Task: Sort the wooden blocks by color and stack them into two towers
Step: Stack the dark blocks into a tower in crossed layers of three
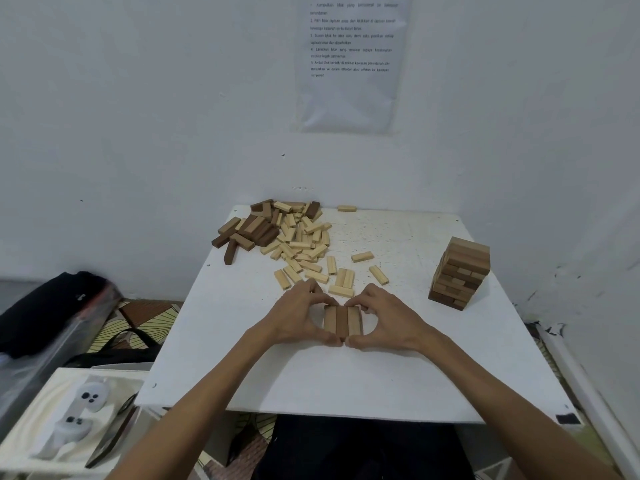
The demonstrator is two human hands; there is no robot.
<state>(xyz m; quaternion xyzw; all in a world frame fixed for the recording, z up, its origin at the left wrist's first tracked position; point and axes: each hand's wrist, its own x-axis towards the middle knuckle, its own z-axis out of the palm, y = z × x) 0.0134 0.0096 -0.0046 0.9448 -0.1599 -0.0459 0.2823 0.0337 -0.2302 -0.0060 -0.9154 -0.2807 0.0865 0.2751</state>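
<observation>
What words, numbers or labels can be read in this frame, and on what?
White printed paper sheet on the wall: numerals "1" to "5" open its lines; wording too small and blurred to quote.
Black fabric bag: small white mark, unreadable.
Light and dark wooden blocks, white square table, white handheld controllers: no text.

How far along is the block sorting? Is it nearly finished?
Perhaps halfway. Done: one tower stands on the table, at right. In hand: the left hand and right hand hold a row of three blocks together, likely a second tower's base. Left: the big mixed pile of blocks behind them.
</observation>
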